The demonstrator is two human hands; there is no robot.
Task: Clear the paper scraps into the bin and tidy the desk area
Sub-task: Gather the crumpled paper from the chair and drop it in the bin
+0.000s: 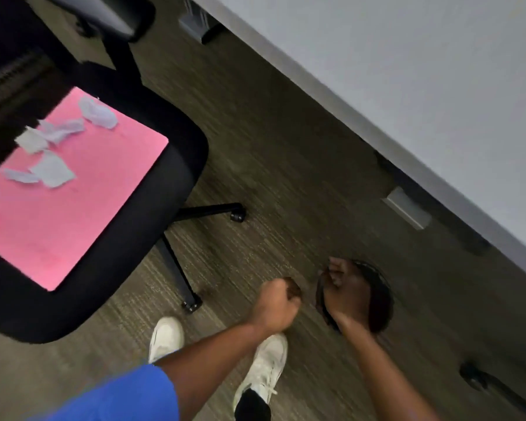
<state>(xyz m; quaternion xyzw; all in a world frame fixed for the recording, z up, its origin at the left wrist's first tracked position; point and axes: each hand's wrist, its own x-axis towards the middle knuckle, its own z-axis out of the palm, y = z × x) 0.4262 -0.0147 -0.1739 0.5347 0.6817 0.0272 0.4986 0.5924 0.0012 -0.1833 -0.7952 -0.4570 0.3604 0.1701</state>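
Several white paper scraps [50, 141] lie on a pink sheet [73, 208] that rests on the seat of a black office chair [176, 165] at the left. A dark round bin [377, 299] stands on the carpet beside the desk. My right hand [345, 291] hangs over the bin's mouth with its fingers loosely curled and apart, and I see nothing in it. My left hand [275, 303] is a closed fist just left of the bin, above my shoes; no paper shows in it. The frame is blurred.
A grey desk top [407, 86] runs diagonally across the upper right, its metal feet [407, 209] on the carpet. The chair's wheeled legs [192, 302] reach toward my white shoes [264, 369]. A second chair's caster [474, 378] sits at the lower right.
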